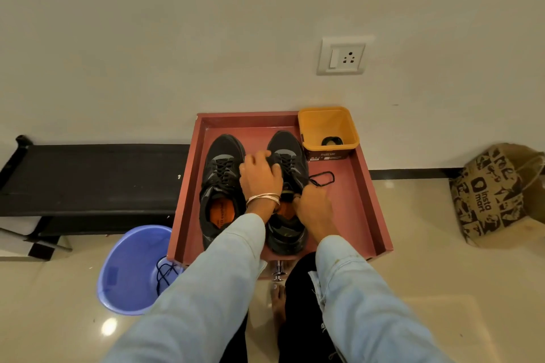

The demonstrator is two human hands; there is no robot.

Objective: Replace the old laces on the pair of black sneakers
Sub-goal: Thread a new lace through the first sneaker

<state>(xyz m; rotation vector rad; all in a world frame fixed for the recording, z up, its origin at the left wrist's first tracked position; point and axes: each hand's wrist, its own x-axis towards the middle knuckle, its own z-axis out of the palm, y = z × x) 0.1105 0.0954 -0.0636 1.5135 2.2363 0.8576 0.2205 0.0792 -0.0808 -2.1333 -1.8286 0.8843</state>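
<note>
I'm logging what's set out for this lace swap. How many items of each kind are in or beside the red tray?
Black sneakers: 2
Containers: 2, yellow tub, blue bucket
Red tray: 1
Paper bag: 1
Total: 6
</note>
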